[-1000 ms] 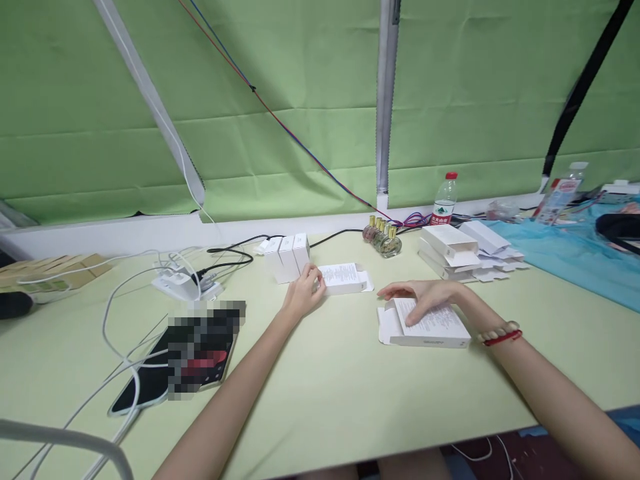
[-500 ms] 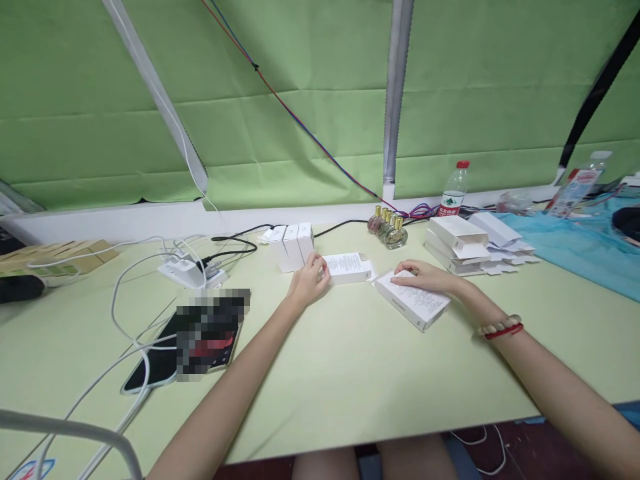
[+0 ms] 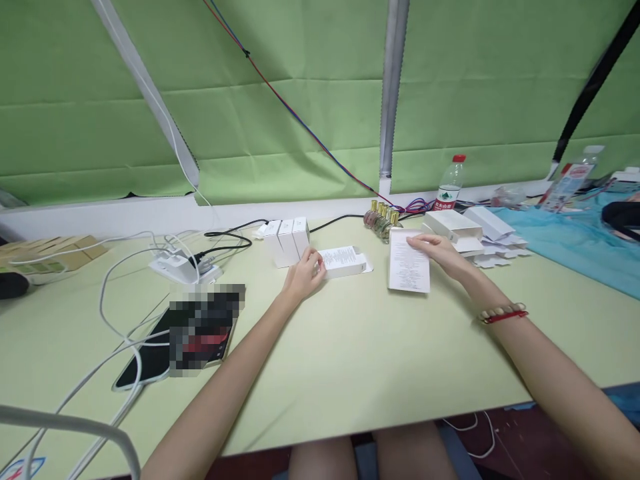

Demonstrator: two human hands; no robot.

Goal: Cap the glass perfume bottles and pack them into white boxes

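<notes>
My right hand (image 3: 437, 252) grips a white box (image 3: 409, 265) by its upper right edge, the printed face turned towards me and tilted up. A second white printed box (image 3: 344, 261) lies flat on the table, its right end flap open. At the left end of that box rests my left hand (image 3: 306, 272), fingers curled against it; the fingertips are partly hidden. Just behind my left hand stand several upright white boxes (image 3: 287, 241) side by side. Small glass bottles with gold tops (image 3: 383, 221) stand behind the held box.
On the right are stacked white cartons (image 3: 455, 230), a water bottle with a red cap (image 3: 451, 187) and blue plastic sheeting (image 3: 560, 243). To the left lie a dark tablet (image 3: 145, 357), a white power strip (image 3: 183, 267) with cables, and brown cartons (image 3: 60, 253).
My right hand has lifted its box from lying on the table and turned it upright, away from the other box's open flap. My left hand stays by the flat box.
</notes>
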